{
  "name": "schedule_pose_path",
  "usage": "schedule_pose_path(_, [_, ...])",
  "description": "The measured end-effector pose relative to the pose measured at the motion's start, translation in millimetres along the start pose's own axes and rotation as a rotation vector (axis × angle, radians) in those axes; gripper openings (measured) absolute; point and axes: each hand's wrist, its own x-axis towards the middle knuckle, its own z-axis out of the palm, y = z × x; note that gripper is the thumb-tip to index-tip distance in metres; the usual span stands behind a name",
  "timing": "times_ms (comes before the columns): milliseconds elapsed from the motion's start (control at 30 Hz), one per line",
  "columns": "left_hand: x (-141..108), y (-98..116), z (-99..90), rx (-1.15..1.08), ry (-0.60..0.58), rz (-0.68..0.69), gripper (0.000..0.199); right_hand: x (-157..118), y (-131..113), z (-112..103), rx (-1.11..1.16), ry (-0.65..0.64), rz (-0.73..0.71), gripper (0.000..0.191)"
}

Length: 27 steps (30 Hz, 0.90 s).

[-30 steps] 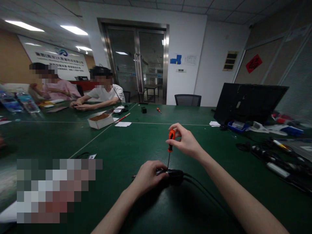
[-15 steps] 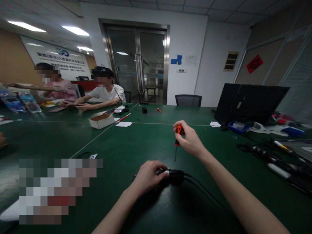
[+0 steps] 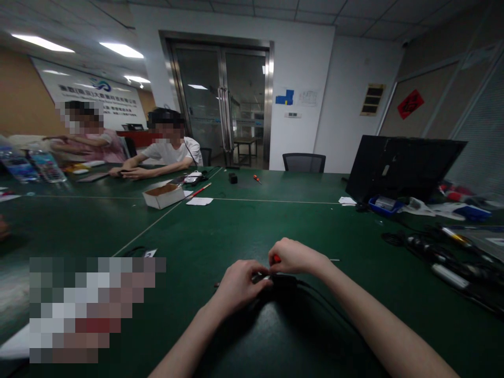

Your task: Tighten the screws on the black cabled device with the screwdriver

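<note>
My left hand [image 3: 244, 279] is closed round the left part of a black device with cables [image 3: 286, 284], low over the green table. What kind of device it is I cannot make out. My right hand [image 3: 293, 256] is beside the device's upper edge, its fingertips close to those of my left hand. In it is a screwdriver [image 3: 277, 259]. The orange-red handle end shows at the fingers, and the thin shaft sticks out to the right behind the wrist. The rest of the handle is hidden by the hand.
Ahead on the table [image 3: 252, 226] are a white open box [image 3: 163, 196], a paper slip [image 3: 200, 201], a black block [image 3: 233, 178] and another small screwdriver [image 3: 257, 179]. A monitor [image 3: 405, 170] and tangled cables [image 3: 452, 262] lie right. Two people [image 3: 169, 149] sit at the far left.
My right hand has come down and left to the device, and the screwdriver has turned from upright, tip down, to lying flat with its shaft to the right. My left hand stays on the device.
</note>
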Motion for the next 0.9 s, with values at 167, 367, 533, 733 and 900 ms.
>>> schedule_pose_path(167, [2,-2,1.2,0.021,-0.003,0.005,0.029,0,-3,3,-0.03,-0.035,-0.009,0.021])
schedule_pose_path(367, [1,-2,1.4,0.021,-0.007,0.004,0.028,0,-2,6,-0.034,-0.017,-0.05,0.021])
schedule_pose_path(533, [1,-1,0.7,0.029,-0.005,-0.007,0.03,0,2,4,0.025,0.039,-0.087,0.015])
schedule_pose_path(733, [0,1,-0.8,0.003,-0.01,-0.002,0.031,-5,9,-15,0.207,0.374,-0.171,0.036])
schedule_pose_path(900, [0,0,0.1,0.015,0.004,-0.004,0.029,-5,7,-22,0.537,0.62,-0.255,0.022])
